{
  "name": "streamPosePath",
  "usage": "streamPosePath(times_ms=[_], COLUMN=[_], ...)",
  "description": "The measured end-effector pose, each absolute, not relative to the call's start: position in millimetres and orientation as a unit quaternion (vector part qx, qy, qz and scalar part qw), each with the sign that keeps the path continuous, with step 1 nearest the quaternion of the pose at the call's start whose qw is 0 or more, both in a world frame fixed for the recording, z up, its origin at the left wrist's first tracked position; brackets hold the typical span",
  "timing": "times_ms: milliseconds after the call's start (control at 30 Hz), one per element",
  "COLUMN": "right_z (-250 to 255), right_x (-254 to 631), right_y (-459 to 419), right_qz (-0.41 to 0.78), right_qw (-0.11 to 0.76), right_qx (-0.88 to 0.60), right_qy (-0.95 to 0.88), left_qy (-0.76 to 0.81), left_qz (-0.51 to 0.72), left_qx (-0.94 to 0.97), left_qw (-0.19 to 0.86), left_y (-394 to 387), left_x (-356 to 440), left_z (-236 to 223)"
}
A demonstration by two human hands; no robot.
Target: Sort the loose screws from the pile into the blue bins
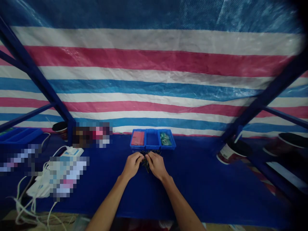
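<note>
on the blue-covered desk [207,192], just in front of the blue plastic bins [152,143], sits a bristling bunch of thin dark pins [145,163] (too small to identify exactly). the left hand [132,165] and right hand [157,166] curl nearly shut around it, gripping it.

The left forearm [108,202] and right forearm [181,205] are bare, angling inward; the left grip [132,165] and right grip [157,165] sit side by side, knuckles up; their fingers [138,157] curl downward, tips nearly meeting; both wrists bend slightly.
</note>
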State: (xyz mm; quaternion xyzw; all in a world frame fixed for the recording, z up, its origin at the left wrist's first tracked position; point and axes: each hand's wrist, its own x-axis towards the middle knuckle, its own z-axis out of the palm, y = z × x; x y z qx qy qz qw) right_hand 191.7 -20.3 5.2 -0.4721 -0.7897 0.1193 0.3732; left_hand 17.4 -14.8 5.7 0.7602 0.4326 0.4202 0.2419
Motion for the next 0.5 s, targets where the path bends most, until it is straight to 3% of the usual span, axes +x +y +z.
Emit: streamPosePath(times_ms=[500], right_z=[2.7], right_x=[190.5], right_y=[-19.2], right_qz=[0.203], right_qw=[0.455], right_qx=[-0.421], right_qy=[-0.758], left_qy=[0.461], left_qz=[0.425], left_qx=[0.750], left_qw=[0.211], left_y=[-14.8], left_x=[15.3], left_z=[4.3])
